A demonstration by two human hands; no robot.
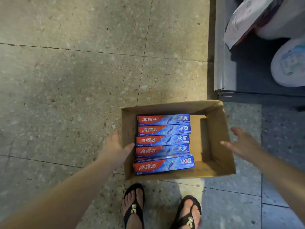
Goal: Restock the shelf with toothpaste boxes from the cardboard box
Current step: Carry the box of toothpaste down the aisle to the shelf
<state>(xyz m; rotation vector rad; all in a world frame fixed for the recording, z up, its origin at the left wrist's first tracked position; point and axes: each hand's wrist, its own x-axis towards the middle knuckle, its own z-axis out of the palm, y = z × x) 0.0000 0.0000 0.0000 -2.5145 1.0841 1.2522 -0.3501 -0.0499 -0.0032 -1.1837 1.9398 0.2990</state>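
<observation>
Toothpaste boxes (163, 140) in cardboard box (216, 129), between left grip (115, 146) and right grip (242, 143)

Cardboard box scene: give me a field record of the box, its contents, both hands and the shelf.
cardboard box: open-topped, on the floor, just in front of the shelf
toothpaste boxes: five labels face up, flat in a column in the box's left part; right part shows bare bottom
left hand: straight fingers against the box's left wall outside, thumb over its rim
right hand: open, fingers spread, blurred, at the box's right wall; contact unclear
shelf: grey, upper right, holds white packs
feet: in black sandals, near the box
</observation>
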